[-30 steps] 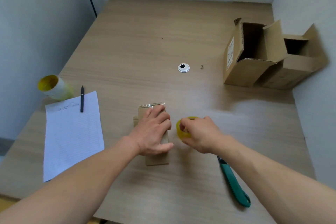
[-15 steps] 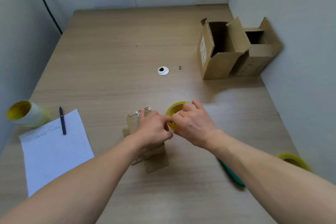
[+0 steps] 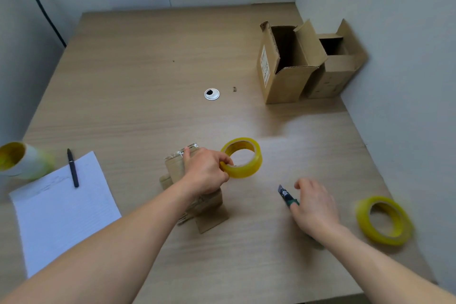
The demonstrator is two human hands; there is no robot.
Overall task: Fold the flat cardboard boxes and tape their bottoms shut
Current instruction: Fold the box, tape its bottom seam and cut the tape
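A small brown cardboard box (image 3: 212, 215) lies on the wooden table in front of me, with clear tape on its far end. My left hand (image 3: 206, 173) rests over the box and pinches the near rim of a yellow tape roll (image 3: 243, 157), which is tilted just right of the box. My right hand (image 3: 314, 207) lies on a green utility knife (image 3: 286, 196) whose blade end points away from me; its fingers curl over the handle.
Two folded open boxes (image 3: 283, 74) (image 3: 335, 71) stand at the back right by the wall. A second yellow tape roll (image 3: 385, 221) lies at the right edge. A paper sheet (image 3: 59, 212), a pen (image 3: 73, 168) and a large tape roll (image 3: 19, 160) are on the left.
My right hand let go of the tape roll and moved right and down onto the knife. The left hand now holds the roll alone. My view turned so the right tape roll shows.
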